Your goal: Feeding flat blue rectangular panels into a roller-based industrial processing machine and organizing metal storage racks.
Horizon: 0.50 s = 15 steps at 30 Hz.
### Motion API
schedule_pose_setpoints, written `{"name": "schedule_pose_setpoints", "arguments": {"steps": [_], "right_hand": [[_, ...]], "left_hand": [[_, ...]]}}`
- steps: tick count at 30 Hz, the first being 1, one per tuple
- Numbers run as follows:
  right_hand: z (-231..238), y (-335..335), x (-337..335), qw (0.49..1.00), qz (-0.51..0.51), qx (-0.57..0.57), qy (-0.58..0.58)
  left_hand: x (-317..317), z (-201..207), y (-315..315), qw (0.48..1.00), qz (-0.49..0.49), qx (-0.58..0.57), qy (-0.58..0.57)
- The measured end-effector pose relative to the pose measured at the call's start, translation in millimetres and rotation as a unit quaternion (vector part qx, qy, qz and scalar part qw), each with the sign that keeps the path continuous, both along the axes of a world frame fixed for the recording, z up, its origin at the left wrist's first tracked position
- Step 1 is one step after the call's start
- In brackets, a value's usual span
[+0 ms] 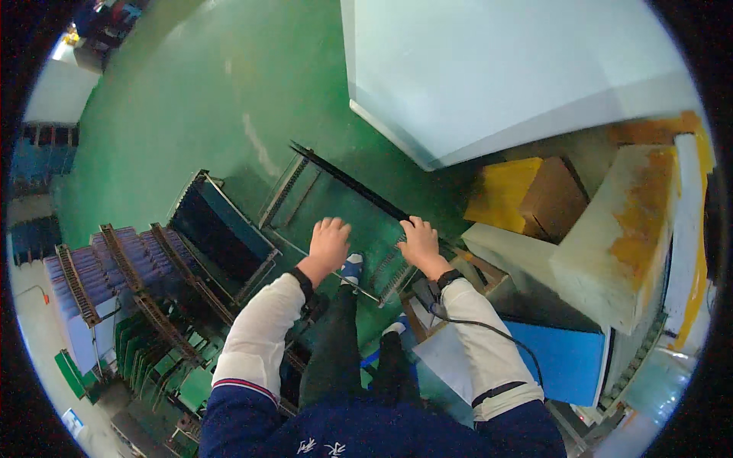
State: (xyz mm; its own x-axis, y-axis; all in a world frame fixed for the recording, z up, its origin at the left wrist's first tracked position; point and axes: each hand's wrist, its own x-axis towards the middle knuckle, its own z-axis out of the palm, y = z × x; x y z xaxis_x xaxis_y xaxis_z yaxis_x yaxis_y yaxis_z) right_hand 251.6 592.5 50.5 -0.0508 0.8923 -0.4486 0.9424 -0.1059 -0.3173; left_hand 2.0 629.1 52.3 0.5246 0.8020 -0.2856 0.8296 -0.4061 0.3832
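A low rack with toothed, comb-like sides (287,183) stands on the green floor before me, with bare floor showing through its frame. Two dark, narrow strips (351,182) run side by side along its far edge. My left hand (330,243) hovers above the rack's near metal rod (294,246), fingers stretched forward and nothing visible in them. At the rack's right end is my right hand (420,246), its fingers extended, their tips beside or touching the dark strips' end; I cannot tell which. Both thumbs are mostly hidden.
Left of the rack stands another dark-panelled rack (217,221), beside racks holding green boards (149,359) and purple-grey boards (126,259). A large white surface (504,69) lies ahead right. Yellow-and-brown boxes (527,198) and a blue panel (561,362) are close at right.
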Motion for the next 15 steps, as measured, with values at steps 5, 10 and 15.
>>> {"name": "schedule_pose_setpoints", "arguments": {"steps": [5, 10, 15], "right_hand": [[-37, 14, -7, 1.0, -0.011, 0.015, -0.004], [-50, 8, -11, 0.998, -0.045, 0.037, 0.027], [-67, 3, -8, 0.993, -0.107, 0.032, 0.048]], "left_hand": [[15, -24, 65, 0.998, -0.024, 0.062, -0.019], [13, -47, 90, 0.997, -0.051, 0.052, -0.001], [10, -63, 93, 0.995, -0.081, 0.059, 0.024]]}}
